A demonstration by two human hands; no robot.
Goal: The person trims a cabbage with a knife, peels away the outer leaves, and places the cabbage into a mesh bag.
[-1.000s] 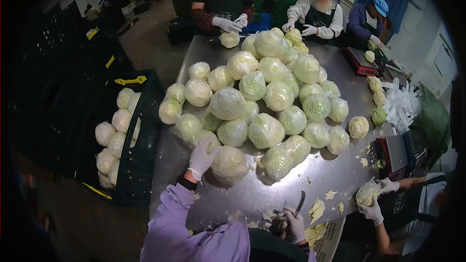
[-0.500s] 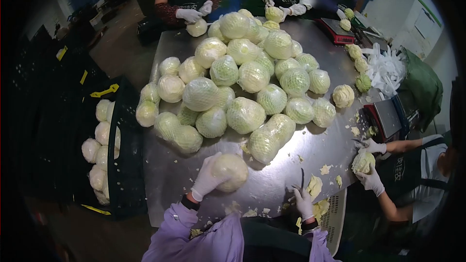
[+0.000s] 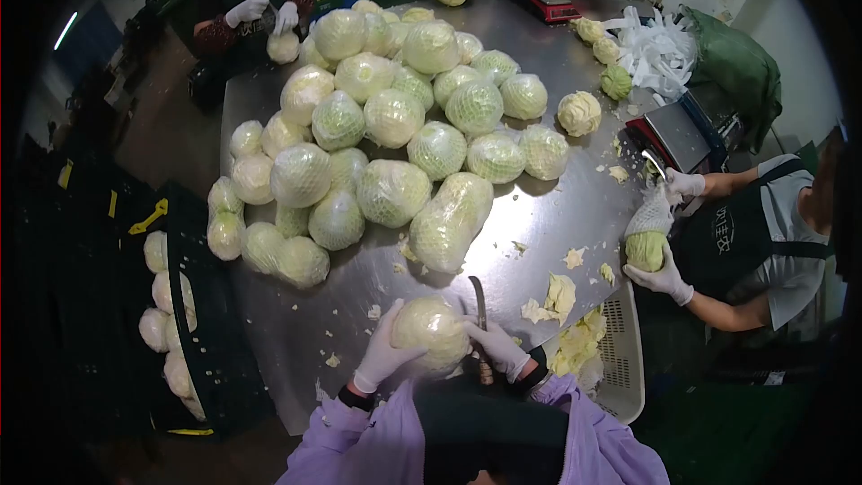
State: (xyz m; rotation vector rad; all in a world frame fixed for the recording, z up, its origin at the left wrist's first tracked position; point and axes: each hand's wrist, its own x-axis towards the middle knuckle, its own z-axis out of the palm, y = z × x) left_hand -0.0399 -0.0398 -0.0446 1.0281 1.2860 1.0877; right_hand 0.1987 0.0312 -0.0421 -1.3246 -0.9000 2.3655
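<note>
The cabbage (image 3: pixel 431 332) is close to the near edge of the bench (image 3: pixel 548 224), and a strip of metal surface separates it from the pile (image 3: pixel 386 189). My left grip (image 3: pixel 383 352) is wide, holding its left side; my right grip (image 3: pixel 499 350) is closed around the curved knife (image 3: pixel 479 301), beside the cabbage.

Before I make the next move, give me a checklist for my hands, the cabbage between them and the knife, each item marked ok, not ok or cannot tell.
1. Left hand on the cabbage: ok.
2. Knife in the right hand, blade pointing away from the body: ok.
3. Blade apart from the left hand: ok, the cabbage lies between them.
4. Table free of scraps: not ok, leaf bits lie about.
5. Co-worker's hand away from the blade: ok, off to the right.
6. Cabbage's underside sound: cannot tell, hidden.
</note>
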